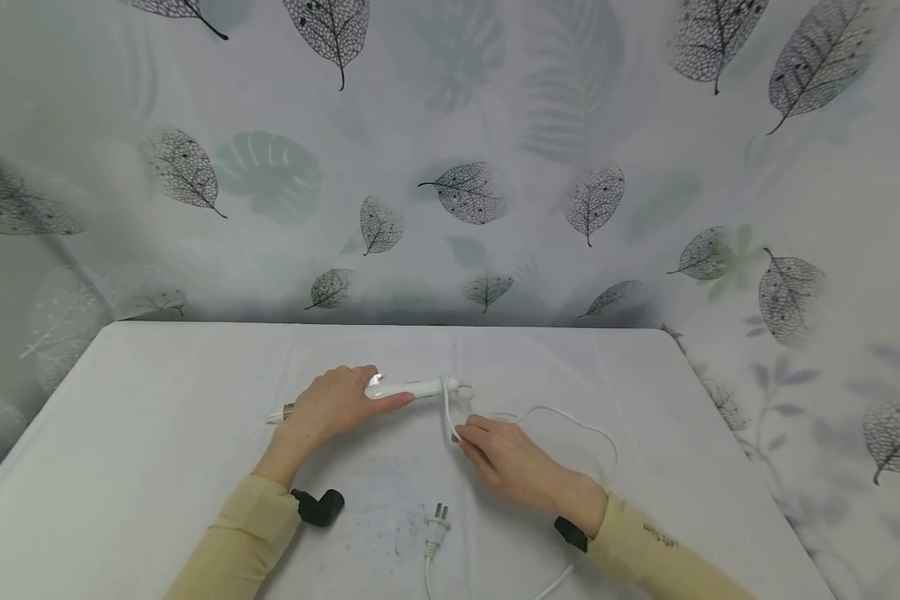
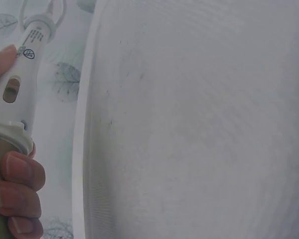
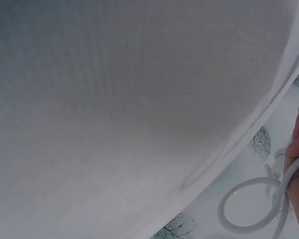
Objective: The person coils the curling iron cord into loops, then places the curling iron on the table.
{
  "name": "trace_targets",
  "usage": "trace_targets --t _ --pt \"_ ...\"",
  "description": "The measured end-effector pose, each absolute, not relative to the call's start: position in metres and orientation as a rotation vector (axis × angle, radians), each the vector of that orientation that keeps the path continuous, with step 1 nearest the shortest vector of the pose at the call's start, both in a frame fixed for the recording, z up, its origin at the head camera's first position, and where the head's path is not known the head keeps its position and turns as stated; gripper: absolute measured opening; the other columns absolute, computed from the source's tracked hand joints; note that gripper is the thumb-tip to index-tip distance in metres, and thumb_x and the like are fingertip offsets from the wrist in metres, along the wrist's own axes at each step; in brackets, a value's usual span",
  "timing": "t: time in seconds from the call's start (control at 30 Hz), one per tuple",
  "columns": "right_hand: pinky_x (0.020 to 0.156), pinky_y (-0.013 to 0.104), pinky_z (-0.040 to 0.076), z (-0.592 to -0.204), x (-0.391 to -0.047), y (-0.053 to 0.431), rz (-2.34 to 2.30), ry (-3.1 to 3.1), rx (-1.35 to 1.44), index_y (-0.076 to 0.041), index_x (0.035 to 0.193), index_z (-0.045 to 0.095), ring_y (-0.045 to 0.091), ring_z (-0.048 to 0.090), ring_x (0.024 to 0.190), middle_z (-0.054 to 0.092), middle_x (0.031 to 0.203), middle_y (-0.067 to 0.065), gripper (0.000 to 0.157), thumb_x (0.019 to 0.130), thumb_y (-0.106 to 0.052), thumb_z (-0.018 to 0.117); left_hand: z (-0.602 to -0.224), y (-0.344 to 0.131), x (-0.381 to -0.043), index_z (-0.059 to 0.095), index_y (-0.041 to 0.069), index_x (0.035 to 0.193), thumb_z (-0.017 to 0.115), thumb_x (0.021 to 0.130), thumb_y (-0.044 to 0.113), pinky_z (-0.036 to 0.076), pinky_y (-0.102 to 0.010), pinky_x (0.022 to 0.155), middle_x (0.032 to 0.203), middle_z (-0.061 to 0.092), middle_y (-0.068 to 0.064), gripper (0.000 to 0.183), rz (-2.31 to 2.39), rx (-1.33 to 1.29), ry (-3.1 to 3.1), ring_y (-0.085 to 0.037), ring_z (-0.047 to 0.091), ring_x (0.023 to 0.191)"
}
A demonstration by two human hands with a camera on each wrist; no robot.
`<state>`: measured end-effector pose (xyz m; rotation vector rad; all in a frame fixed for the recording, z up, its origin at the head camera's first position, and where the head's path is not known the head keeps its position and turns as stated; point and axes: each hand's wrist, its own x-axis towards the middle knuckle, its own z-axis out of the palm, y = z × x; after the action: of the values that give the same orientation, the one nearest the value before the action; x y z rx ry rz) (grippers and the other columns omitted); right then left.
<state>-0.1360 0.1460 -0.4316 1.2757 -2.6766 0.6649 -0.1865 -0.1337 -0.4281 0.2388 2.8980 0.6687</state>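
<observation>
A white curling iron (image 1: 420, 389) with a brownish barrel lies across my left hand (image 1: 333, 404) in the head view. In the left wrist view, fingers (image 2: 19, 196) curl round the barrel, and the thumb lies along the white handle (image 2: 27, 74). My right hand (image 1: 513, 462) pinches the white power cord (image 1: 448, 412) just below the handle's end, where the cord passes over the handle. A loop of cord (image 3: 244, 229) hangs beside the right hand (image 3: 298, 149) in the right wrist view. The palm hides part of the barrel.
The cord's two-pin plug (image 1: 437, 529) lies on the white table (image 1: 180, 467) near the front, between the forearms. More cord (image 1: 577, 421) trails behind and under the right arm. Leaf-patterned fabric (image 1: 450, 100) stands behind the table. Black wrist cameras (image 1: 321, 508) sit at both sleeves.
</observation>
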Motion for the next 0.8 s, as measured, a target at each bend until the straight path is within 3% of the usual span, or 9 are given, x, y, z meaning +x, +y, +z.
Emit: trace_targets --t 0.2,0.3,0.47,0.8 --pt "0.073 0.03 0.047 -0.4344 -0.1381 0.1467 0.636 -2.702 1.32 -0.009 0.091 0.063 0.004 0.045 0.067 0.058 0.079 -0.006 0.01 0.1 -0.009 0.058 -0.4283 -0.1332 -0.1864 0.062 0.018 0.098 0.05 0.074 0.09 0.036 -0.033 0.053 0.073 0.054 -0.001 0.077 0.68 0.238 2.897 -0.017 0.049 0.065" --pt "0.072 0.028 0.046 -0.4361 -0.1393 0.1458 0.619 -2.703 1.349 -0.011 0.086 0.059 0.003 0.043 0.065 0.055 0.074 -0.009 0.016 0.101 -0.012 0.057 -0.4279 -0.134 -0.186 0.064 0.017 0.104 0.05 0.073 0.091 0.037 -0.033 0.055 0.076 0.057 -0.001 0.082 0.672 0.227 2.899 -0.018 0.051 0.068" --pt "0.069 0.022 0.042 -0.4377 -0.1418 0.1463 0.717 -2.757 1.373 -0.01 0.09 0.061 0.003 0.045 0.069 0.058 0.078 -0.005 0.015 0.103 -0.013 0.054 -0.4257 -0.1347 -0.186 0.065 0.016 0.113 0.049 0.072 0.092 0.039 -0.033 0.057 0.082 0.061 -0.001 0.088 0.67 0.223 2.903 -0.018 0.053 0.071" --pt "0.072 0.021 0.041 -0.4341 -0.1463 0.1471 0.87 -2.915 1.377 -0.009 0.095 0.062 0.004 0.047 0.074 0.06 0.083 -0.001 0.015 0.105 -0.014 0.052 -0.4216 -0.1348 -0.1856 0.063 0.019 0.103 0.049 0.07 0.094 0.036 -0.032 0.053 0.072 0.051 0.0 0.083 0.704 0.242 2.887 -0.017 0.048 0.065"
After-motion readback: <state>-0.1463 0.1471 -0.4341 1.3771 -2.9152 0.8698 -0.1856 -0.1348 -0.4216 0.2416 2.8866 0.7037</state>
